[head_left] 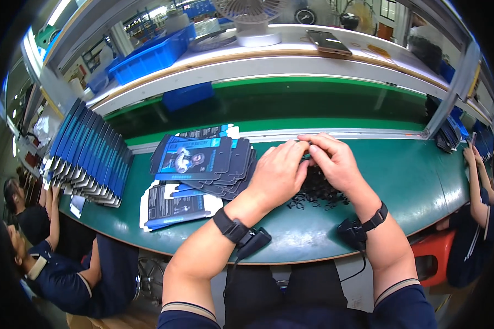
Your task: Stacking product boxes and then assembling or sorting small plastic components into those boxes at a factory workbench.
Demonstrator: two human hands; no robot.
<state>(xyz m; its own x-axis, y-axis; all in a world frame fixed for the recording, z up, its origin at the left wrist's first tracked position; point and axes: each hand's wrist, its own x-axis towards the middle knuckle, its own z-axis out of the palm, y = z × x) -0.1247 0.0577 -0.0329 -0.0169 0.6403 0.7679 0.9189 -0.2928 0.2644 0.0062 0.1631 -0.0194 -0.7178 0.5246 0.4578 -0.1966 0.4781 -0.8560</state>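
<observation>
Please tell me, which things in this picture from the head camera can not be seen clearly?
- Head view: whatever the left hand and right hand pinch between them is covered by the fingertips.
- The small black parts on the green table are too small to identify, and the hands cover part of the pile.
- The lower flat blue cartons are covered by the top one.
- A co-worker's hand at the right rim is bent by the fisheye; what it holds is unclear.

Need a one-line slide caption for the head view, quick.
Both hands, left and right, pinch together above a pile of small black parts beside stacked blue cards.
</observation>
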